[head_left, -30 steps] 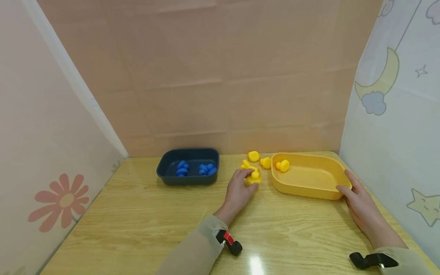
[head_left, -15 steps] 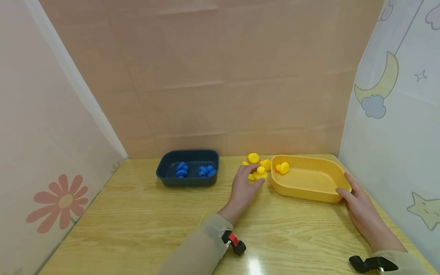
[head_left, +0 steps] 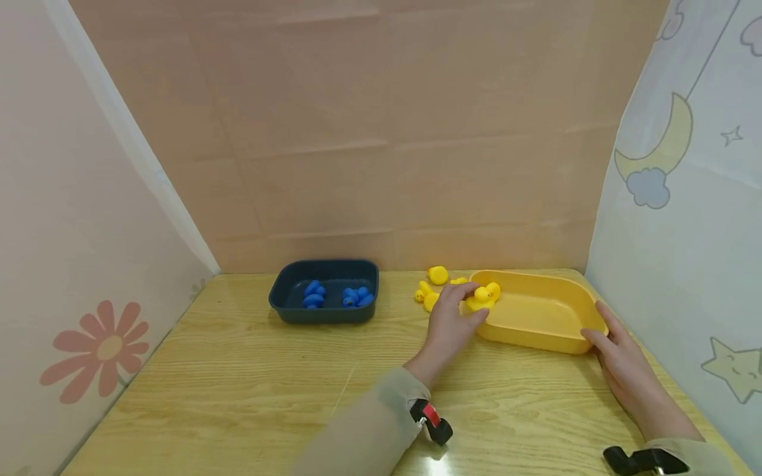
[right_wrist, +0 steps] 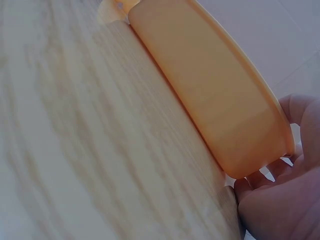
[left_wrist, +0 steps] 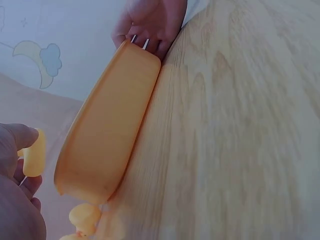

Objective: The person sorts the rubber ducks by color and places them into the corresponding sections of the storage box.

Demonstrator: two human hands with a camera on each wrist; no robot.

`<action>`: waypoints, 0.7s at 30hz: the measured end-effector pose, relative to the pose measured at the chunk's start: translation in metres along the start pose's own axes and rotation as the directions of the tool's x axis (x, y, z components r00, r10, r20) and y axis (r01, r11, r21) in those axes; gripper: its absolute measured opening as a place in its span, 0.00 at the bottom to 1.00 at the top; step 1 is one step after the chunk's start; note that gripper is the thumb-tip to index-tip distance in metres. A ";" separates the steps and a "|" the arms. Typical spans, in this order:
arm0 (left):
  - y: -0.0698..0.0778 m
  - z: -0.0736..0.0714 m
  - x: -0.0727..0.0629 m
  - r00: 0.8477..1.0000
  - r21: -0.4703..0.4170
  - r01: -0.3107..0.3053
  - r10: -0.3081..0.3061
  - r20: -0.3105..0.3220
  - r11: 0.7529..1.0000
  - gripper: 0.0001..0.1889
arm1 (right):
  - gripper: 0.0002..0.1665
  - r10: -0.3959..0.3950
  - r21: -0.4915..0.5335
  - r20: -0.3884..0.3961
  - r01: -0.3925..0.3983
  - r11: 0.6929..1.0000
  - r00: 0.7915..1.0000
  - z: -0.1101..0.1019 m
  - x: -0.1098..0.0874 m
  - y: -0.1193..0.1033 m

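Observation:
My left hand (head_left: 451, 325) pinches a yellow rubber duck (head_left: 479, 300) between thumb and fingers, above the left end of the yellow tub (head_left: 530, 336). In the left wrist view the held duck (left_wrist: 35, 155) hangs clear of the table, beside the rim of the tub (left_wrist: 107, 120). Another yellow duck lies inside the tub, partly hidden behind the held one. At the tub's right end my right hand (head_left: 625, 370) grips the corner, thumb over the rim. The right wrist view shows its fingers (right_wrist: 292, 107) around the end of the tub (right_wrist: 215, 95).
Several yellow ducks lie on the table left of the tub, among them one at the back (head_left: 438, 275) and one nearer my left hand (head_left: 430, 302). A dark blue tub (head_left: 324, 316) with several blue ducks (head_left: 314, 301) stands farther left. A beige backdrop (head_left: 357, 165) rises behind.
My left hand has lifted the yellow duck off the table and carried it rightward over the tub's left end. My right hand stays on the tub.

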State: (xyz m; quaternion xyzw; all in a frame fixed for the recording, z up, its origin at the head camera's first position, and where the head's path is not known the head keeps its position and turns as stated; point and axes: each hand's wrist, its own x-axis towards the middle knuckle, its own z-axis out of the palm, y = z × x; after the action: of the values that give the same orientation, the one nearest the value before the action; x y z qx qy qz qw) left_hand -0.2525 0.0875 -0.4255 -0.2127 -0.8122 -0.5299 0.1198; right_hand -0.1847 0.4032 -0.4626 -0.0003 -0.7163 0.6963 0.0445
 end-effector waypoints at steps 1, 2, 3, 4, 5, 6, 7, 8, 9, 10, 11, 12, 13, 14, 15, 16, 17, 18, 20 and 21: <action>0.000 0.003 0.000 1.000 0.002 0.000 0.000 0.004 1.000 0.24 | 0.50 -0.004 -0.001 0.000 0.004 1.000 1.000 0.000 0.000 0.001; 0.001 0.005 0.001 1.000 0.001 0.000 0.000 0.003 1.000 0.24 | 0.50 -0.009 0.002 0.001 0.009 1.000 1.000 0.000 0.000 0.001; 0.001 0.007 0.001 1.000 0.001 0.005 -0.005 0.005 1.000 0.24 | 0.50 -0.014 0.005 0.001 0.014 1.000 1.000 0.000 0.000 0.002; 0.001 0.010 0.001 1.000 0.001 0.009 -0.009 0.006 1.000 0.24 | 0.50 -0.016 0.004 0.001 0.016 1.000 1.000 0.000 0.000 0.002; 0.001 0.012 0.002 1.000 -0.002 0.015 -0.015 0.008 1.000 0.24 | 0.50 -0.019 0.005 0.002 0.019 1.000 1.000 -0.001 0.001 0.003; 0.001 0.014 0.003 1.000 -0.007 0.020 -0.020 0.010 1.000 0.24 | 0.50 -0.021 0.004 0.000 0.021 1.000 1.000 -0.001 0.001 0.003; 0.001 0.017 0.003 1.000 -0.008 0.028 -0.028 0.015 1.000 0.24 | 0.50 -0.021 0.004 0.000 0.021 1.000 1.000 -0.001 0.002 0.003; 0.001 0.019 0.004 0.999 -0.004 0.032 -0.032 0.017 0.999 0.24 | 0.50 -0.022 0.006 0.000 0.022 1.000 1.000 -0.001 0.002 0.003; 0.001 0.021 0.004 0.999 0.000 0.042 -0.042 0.024 0.999 0.24 | 0.50 -0.021 0.003 -0.001 0.021 1.000 1.000 -0.001 0.002 0.003; 0.001 0.023 0.005 0.999 0.005 0.047 -0.047 0.027 0.999 0.25 | 0.50 -0.021 0.001 -0.001 0.021 1.000 1.000 -0.001 0.003 0.004; 0.001 0.025 0.005 0.998 0.009 0.054 -0.054 0.032 0.998 0.25 | 0.50 -0.021 0.000 -0.001 0.021 1.000 1.000 -0.001 0.003 0.004; 0.001 0.027 0.005 0.998 0.016 0.058 -0.059 0.035 0.998 0.25 | 0.50 -0.022 -0.001 -0.002 0.022 1.000 1.000 -0.001 0.003 0.004; 0.001 0.029 0.005 0.997 0.025 0.063 -0.063 0.036 0.998 0.25 | 0.50 -0.023 -0.004 -0.003 0.023 1.000 1.000 -0.001 0.003 0.005; 0.002 0.030 0.004 0.997 0.030 0.070 -0.071 0.037 0.997 0.25 | 0.50 -0.022 -0.008 -0.004 0.022 1.000 1.000 -0.001 0.004 0.005; 0.002 0.031 0.004 0.996 0.036 0.074 -0.075 0.037 0.997 0.25 | 0.50 -0.021 -0.011 -0.006 0.021 1.000 1.000 -0.001 0.004 0.005; 0.002 0.032 0.004 0.997 0.042 0.072 -0.074 0.035 0.996 0.25 | 0.50 -0.021 -0.012 -0.008 0.021 1.000 1.000 -0.001 0.004 0.005; 0.002 0.032 0.004 0.997 0.050 0.070 -0.072 0.034 0.996 0.25 | 0.50 -0.020 -0.014 -0.009 0.019 1.000 1.000 -0.001 0.005 0.006; 0.002 0.033 0.004 0.997 0.058 0.066 -0.068 0.031 0.996 0.25 | 0.50 -0.019 -0.015 -0.012 0.019 1.000 1.000 0.000 0.005 0.005; 0.002 0.033 0.003 0.998 0.071 0.055 -0.057 0.026 0.996 0.24 | 0.50 -0.016 -0.014 -0.014 0.016 1.000 1.000 0.000 0.005 0.005; 0.002 0.033 0.003 0.999 0.079 0.046 -0.048 0.025 0.996 0.24 | 0.50 -0.017 -0.011 -0.014 0.017 1.000 1.000 0.000 0.005 0.005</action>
State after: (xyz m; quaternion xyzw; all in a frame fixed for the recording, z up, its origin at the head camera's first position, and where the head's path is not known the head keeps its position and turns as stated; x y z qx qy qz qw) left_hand -0.2535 0.1188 -0.4365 -0.1958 -0.8387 -0.4973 0.1049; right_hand -0.1902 0.4038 -0.4676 0.0006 -0.7196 0.6922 0.0554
